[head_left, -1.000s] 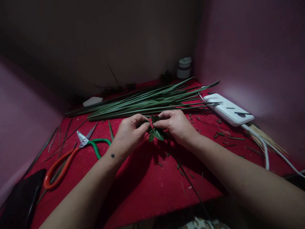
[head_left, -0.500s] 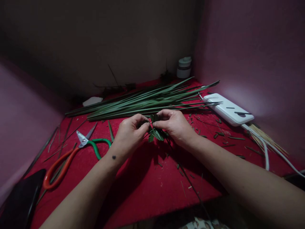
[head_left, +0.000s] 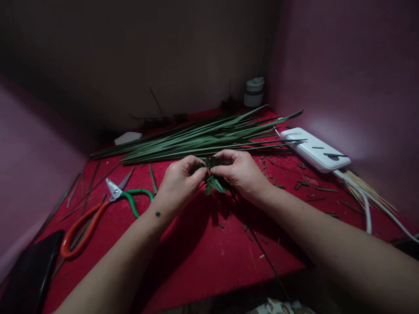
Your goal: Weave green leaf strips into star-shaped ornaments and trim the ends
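L hand (head_left: 178,176) & R hand (head_left: 244,173) face each other, nearly touching, forearms (head_left: 121,257) angled in from the near corners; each is almost closed in a tight pinch on the small folded green leaf piece (head_left: 216,185) btwn them, above mid red desk (head_left: 203,270), nearer than the long leaf strips (head_left: 196,140). White lidded jar (head_left: 253,99) stands back R; contents n/v.

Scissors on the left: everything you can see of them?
The scissors lie open on the red surface, metal-looking blades pointing away from the person. They have an orange loop and a green loop, both plastic-looking. The green loop is partly hidden by the left wrist; contact there can't be told. A dark strip shows through the orange loop.
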The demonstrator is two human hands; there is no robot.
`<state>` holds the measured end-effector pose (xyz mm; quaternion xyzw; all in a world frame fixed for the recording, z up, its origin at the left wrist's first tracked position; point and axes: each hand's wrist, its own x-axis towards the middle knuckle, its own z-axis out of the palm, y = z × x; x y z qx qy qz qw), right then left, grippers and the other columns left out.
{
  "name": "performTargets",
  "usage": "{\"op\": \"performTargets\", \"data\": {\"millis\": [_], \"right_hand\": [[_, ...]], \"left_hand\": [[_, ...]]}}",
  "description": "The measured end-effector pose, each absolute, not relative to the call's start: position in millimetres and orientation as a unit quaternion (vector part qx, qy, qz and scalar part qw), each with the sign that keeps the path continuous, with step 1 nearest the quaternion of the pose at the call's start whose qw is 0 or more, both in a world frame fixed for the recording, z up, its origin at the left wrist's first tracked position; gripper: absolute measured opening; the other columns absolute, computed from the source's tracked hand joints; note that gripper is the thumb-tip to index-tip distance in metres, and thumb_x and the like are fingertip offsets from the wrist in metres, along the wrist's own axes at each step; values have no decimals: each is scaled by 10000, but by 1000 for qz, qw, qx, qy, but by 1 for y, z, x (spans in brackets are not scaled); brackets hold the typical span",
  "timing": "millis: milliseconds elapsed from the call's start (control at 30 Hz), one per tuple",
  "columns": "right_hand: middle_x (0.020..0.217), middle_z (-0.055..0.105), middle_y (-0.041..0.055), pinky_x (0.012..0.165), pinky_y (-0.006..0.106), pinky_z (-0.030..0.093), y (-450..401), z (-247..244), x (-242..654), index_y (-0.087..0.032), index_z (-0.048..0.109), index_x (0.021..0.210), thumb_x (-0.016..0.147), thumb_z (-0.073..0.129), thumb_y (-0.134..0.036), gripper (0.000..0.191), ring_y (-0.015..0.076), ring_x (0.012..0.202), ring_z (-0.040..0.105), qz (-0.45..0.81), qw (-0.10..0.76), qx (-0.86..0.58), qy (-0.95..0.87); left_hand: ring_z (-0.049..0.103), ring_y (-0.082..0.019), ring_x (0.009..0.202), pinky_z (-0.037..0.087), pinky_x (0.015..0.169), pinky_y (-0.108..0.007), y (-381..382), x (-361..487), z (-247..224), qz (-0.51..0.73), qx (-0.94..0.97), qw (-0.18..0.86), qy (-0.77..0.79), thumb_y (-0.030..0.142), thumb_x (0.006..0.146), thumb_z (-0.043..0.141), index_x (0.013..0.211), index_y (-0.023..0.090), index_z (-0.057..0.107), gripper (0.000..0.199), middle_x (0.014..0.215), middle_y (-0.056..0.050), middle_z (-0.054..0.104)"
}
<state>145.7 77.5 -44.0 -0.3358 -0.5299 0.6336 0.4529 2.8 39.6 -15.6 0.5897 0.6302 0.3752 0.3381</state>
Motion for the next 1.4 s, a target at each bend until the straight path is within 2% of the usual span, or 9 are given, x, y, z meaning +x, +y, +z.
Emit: {"op": "performTargets", "data": {"millis": [167, 267, 333, 500, 733, 967, 1067, 1233, 1400], "right_hand": [[620, 545, -52, 559, 222, 368, 80, -47, 146, -160, 587, 746, 592, 641, -126, 168, 84, 573, 468, 644, 466, -310, -522], [571, 507, -63, 526, 223, 342, 78, -45, 147, -173, 596, 811, 614, 630, -127, 205, 86, 532, 434, 645, 457, -308, -529], [557, 494, -64, 523, 225, 336, 78, -44, 148, -177, 604, 828, 626, 619, -126, 209, 87, 523, 424, 644, 458, -300, -534], [605, 512, -49, 575, 227, 354, 80, -46, 147, -166, 578, 727, 647, 612, -162, 88, 89, 581, 448, 638, 472, -288, -535], [647, 508, -39, 575, 236, 348, 84, -51, 146, -168, 529, 696, 675, 600, -249, 110, 92, 592, 455, 664, 437, -310, -522], [603, 479, -54, 535, 231, 327, 84, -51, 146, -170, 508, 648, 622, 618, -197, 116, 82, 547, 437, 649, 452, -336, -511], [599, 479, -56, 523, 226, 320, 85, -52, 146, -165, 516, 645, 603, 618, -161, 110, 76, 539, 433, 656, 458, -331, -501], [555, 460, -71, 474, 211, 282, 84, -50, 145, -159, 504, 627, 584, 634, -131, 140, 49, 474, 377, 693, 459, -315, -459], [540, 479, -70, 452, 206, 273, 82, -47, 145, -154, 499, 612, 534, 666, -97, 192, 49, 462, 408, 745, 448, -303, -391]], "left_hand": [[459, -68, 462, 366, 460, -197, 44, -5, -18, 387, 502, 519, 573, 269, 705, 663, 803, 159, 625, 152, 588, 36, 552], [499, -73, 492, 408, 499, -204, 45, -8, -19, 395, 478, 559, 551, 252, 696, 685, 783, 153, 635, 141, 613, 23, 574], [503, -75, 486, 407, 491, -203, 45, -9, -20, 399, 472, 559, 553, 247, 693, 686, 769, 155, 636, 129, 604, 23, 575], [530, -88, 517, 410, 505, -211, 45, -8, -20, 404, 479, 543, 559, 251, 699, 673, 751, 162, 632, 111, 635, 11, 600], [518, -86, 521, 413, 526, -219, 44, -8, -19, 411, 489, 540, 548, 235, 715, 670, 775, 157, 644, 102, 597, 23, 548], [452, -51, 472, 348, 457, -182, 44, -6, -17, 403, 480, 552, 551, 224, 703, 684, 756, 147, 637, 104, 597, 28, 551], [459, -50, 478, 372, 468, -178, 43, -4, -15, 406, 464, 563, 551, 208, 688, 695, 746, 141, 628, 110, 601, 28, 556], [409, -25, 434, 351, 434, -143, 44, -4, -14, 407, 458, 589, 527, 185, 679, 707, 699, 135, 611, 110, 522, 56, 505], [380, -15, 396, 305, 392, -121, 44, -6, -14, 413, 454, 594, 520, 172, 681, 706, 679, 134, 578, 134, 462, 65, 475]]}}
